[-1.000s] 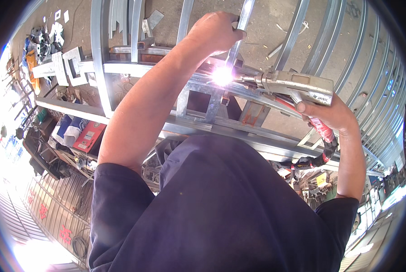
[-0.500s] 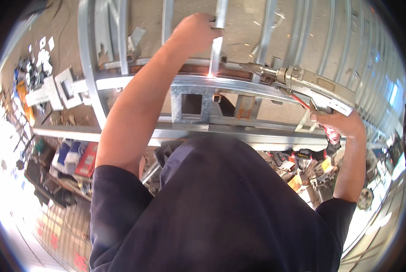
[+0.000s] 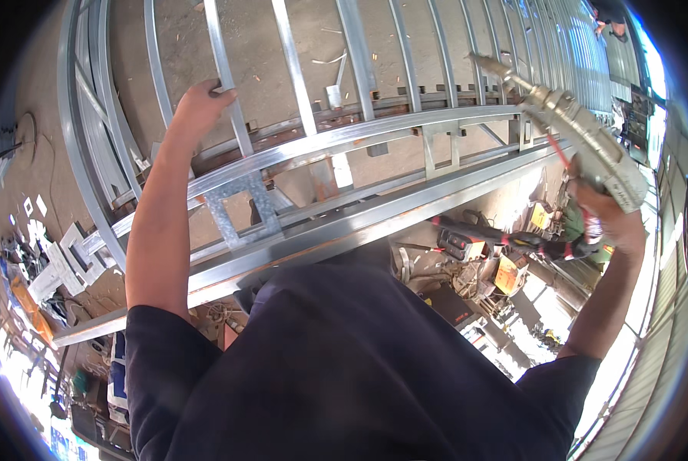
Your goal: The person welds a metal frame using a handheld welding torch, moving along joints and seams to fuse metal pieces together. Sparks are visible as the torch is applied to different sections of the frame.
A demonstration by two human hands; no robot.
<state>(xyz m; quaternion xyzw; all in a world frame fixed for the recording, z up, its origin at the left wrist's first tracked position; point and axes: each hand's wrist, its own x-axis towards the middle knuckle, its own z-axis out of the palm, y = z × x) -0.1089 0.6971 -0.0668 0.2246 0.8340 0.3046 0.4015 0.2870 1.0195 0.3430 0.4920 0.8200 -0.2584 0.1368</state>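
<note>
My left hand (image 3: 200, 111) reaches forward with its fingers closed around a slim metal bar (image 3: 233, 115) of the frame. The bar meets a shiny metal rail (image 3: 352, 132) that crosses in front of me. In my right hand (image 3: 616, 217), out to the right, is a pale metallic welding gun (image 3: 582, 132) with a long, narrow nozzle. The nozzle points up and to the left, above the frame's right part and apart from the bar I hold. A red cable runs along the gun's underside. A square-holed metal plate (image 3: 225, 217) stands under the rail near my left forearm.
Several parallel bars (image 3: 352, 54) stretch away across the floor. A thick metal beam (image 3: 405, 220) lies between me and the rail. A dark hose (image 3: 524, 237) trails from the gun. Tools and boxes (image 3: 509, 275) clutter the lower right. Another person's arm (image 3: 613, 29) shows far right.
The bright glow at the joint of bar and rail is gone. My right hand has lifted the gun away to the right, nozzle turned upward. The view has turned; my left hand stays on a bar.
</note>
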